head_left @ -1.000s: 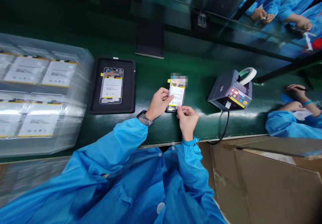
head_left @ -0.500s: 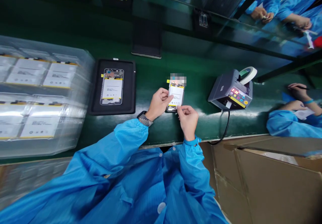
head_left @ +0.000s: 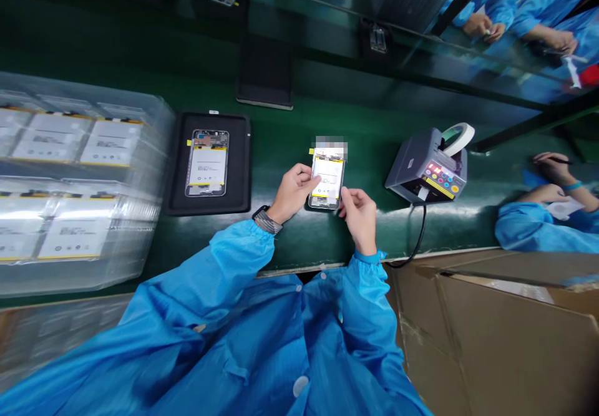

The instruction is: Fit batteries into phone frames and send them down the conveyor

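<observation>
An opened phone (head_left: 327,182) with a white battery inside sits in front of me, its top end blurred out. My left hand (head_left: 294,193) grips its left side, with the thumb over the battery. At the phone's lower right edge is my right hand (head_left: 359,215), its fingers drawn together; whether anything small is between them I cannot make out. A similar opened phone (head_left: 206,163) with a white battery lies in a black tray (head_left: 240,166) to the left.
Clear plastic trays (head_left: 161,129) of white batteries stand at the left. A grey tape dispenser (head_left: 407,163) with a cable is at the right. Behind the phone lies a dark flat block (head_left: 265,76). Other people's hands (head_left: 555,169) show at the right and upper right.
My right hand has moved right, from over the phone's bottom end to its lower right edge. The phone's lower end is more exposed. My left hand still holds the phone.
</observation>
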The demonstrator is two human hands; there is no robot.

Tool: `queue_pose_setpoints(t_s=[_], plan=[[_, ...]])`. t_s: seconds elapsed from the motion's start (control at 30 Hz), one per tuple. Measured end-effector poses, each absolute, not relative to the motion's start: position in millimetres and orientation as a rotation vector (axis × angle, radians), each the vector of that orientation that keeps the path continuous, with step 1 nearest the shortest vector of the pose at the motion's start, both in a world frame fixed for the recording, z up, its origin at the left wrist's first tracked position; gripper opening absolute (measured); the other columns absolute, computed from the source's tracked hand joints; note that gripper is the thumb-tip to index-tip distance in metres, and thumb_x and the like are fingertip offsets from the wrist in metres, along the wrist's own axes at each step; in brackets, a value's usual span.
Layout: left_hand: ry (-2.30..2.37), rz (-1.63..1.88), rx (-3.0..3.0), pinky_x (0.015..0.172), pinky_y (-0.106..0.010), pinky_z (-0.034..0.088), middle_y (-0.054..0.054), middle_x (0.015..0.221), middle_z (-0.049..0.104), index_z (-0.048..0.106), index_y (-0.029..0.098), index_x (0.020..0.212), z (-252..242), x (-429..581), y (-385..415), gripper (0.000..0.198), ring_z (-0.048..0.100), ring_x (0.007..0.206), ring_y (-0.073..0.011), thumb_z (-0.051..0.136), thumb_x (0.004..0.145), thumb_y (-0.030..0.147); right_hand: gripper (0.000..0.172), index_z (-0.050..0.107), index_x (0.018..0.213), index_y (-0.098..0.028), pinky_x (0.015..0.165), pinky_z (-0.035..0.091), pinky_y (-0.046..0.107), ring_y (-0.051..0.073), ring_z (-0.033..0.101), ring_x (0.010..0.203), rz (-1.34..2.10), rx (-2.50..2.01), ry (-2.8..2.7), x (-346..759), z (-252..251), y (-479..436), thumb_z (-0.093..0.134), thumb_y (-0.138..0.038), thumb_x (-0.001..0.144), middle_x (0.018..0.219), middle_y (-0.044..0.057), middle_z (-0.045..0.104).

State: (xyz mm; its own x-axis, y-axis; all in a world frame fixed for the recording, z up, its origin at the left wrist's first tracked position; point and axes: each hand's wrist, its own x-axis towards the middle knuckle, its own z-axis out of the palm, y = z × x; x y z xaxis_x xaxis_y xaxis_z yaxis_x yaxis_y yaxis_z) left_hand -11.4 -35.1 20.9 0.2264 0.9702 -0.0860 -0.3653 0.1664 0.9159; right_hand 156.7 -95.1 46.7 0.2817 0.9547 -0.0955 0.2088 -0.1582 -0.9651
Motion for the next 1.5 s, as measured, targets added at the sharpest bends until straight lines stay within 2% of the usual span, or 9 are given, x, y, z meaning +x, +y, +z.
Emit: queue_pose_setpoints(t_s=[0.2,0.4,0.57,0.73,0.9,1.13,1.23,1.37,1.5], plan=[[0.839,1.132,0.912,0.075,-0.033,0.06,-0.004,0.087,0.076,0.054,0.019,0.091,21.2,-13.5,-35.0,0.054,0.074,0.084,-0.0217,0.089,0.072,0.056,0.06,0.064,0.091,-0.019,0.041,0.043,0.021,0.012,0.055,0.047,1.297,-1.415,-1.096,144.6,46.6,-80.0,0.088,-0.069,0.067,0.067,-0.001,0.068],[0.825,1.109,0.888,0.073,-0.033,0.06,-0.005,0.09,0.077,0.054,0.019,0.094,23.0,-14.4,-34.6,0.055,0.074,0.08,-0.0216,0.088,0.071,0.056,0.059,0.063,0.08,-0.02,0.038,0.045,0.023,0.013,0.056,0.044,1.244,-1.394,-1.058,144.6,43.7,-76.0,0.069,-0.078,0.083,0.062,0.001,0.066],[0.852,1.126,0.882,0.075,-0.035,0.06,-0.006,0.09,0.077,0.054,0.019,0.092,23.7,-14.9,-34.2,0.054,0.074,0.08,-0.0219,0.089,0.071,0.054,0.059,0.063,0.086,-0.02,0.041,0.048,0.023,0.014,0.06,0.048,1.288,-1.419,-1.107,143.5,44.0,-74.0,0.084,-0.073,0.071,0.066,0.0,0.069],[0.861,1.138,0.861,0.074,-0.035,0.06,-0.006,0.089,0.077,0.055,0.019,0.094,26.4,-17.5,-32.6,0.055,0.074,0.08,-0.0228,0.089,0.07,0.055,0.061,0.06,0.084,-0.02,0.039,0.046,0.022,0.013,0.059,0.046,1.344,-1.387,-1.15,145.5,47.9,-67.2,0.073,-0.079,0.077,0.063,0.0,0.067],[0.883,1.184,0.855,0.072,-0.033,0.059,-0.004,0.085,0.076,0.054,0.019,0.092,32.2,-23.2,-29.2,0.058,0.073,0.077,-0.0218,0.091,0.067,0.056,0.064,0.059,0.089,-0.019,0.043,0.048,0.021,0.013,0.062,0.05,1.408,-1.296,-1.288,146.8,54.7,-55.3,0.087,-0.072,0.066,0.07,0.001,0.07],[0.929,1.298,0.828,0.064,-0.029,0.056,-0.005,0.085,0.076,0.054,0.018,0.093,39.2,-33.8,-21.2,0.06,0.072,0.074,-0.0213,0.092,0.065,0.055,0.062,0.058,0.084,-0.019,0.04,0.042,0.02,0.015,0.063,0.047,1.474,-1.237,-1.429,142.6,63.8,-26.4,0.06,-0.081,0.087,0.058,0.004,0.068],[0.943,1.336,0.802,0.063,-0.029,0.057,-0.006,0.09,0.076,0.054,0.018,0.094,40.1,-36.8,-18.5,0.061,0.072,0.075,-0.0206,0.092,0.065,0.055,0.06,0.058,0.081,-0.019,0.038,0.042,0.02,0.015,0.063,0.046,1.506,-1.221,-1.445,138.2,64.5,-11.8,0.07,-0.078,0.081,0.06,0.004,0.069],[0.954,1.283,0.816,0.052,-0.026,0.054,-0.007,0.096,0.077,0.051,0.019,0.108,40.3,-37.1,-18.6,0.07,0.07,0.068,-0.0184,0.093,0.064,0.053,0.058,0.056,0.076,-0.021,0.038,0.046,0.022,0.014,0.06,0.044,1.484,-1.183,-1.39,129.8,59.2,2.1,0.084,-0.071,0.068,0.059,0.001,0.067],[0.953,1.239,0.861,0.045,-0.023,0.051,-0.008,0.097,0.076,0.045,0.018,0.124,40.3,-37.8,-18.7,0.083,0.069,0.065,-0.0184,0.095,0.063,0.045,0.057,0.058,0.077,-0.02,0.039,0.045,0.021,0.014,0.059,0.044,1.502,-1.127,-1.327,125.9,51.9,5.9,0.08,-0.073,0.073,0.058,0.001,0.066]])
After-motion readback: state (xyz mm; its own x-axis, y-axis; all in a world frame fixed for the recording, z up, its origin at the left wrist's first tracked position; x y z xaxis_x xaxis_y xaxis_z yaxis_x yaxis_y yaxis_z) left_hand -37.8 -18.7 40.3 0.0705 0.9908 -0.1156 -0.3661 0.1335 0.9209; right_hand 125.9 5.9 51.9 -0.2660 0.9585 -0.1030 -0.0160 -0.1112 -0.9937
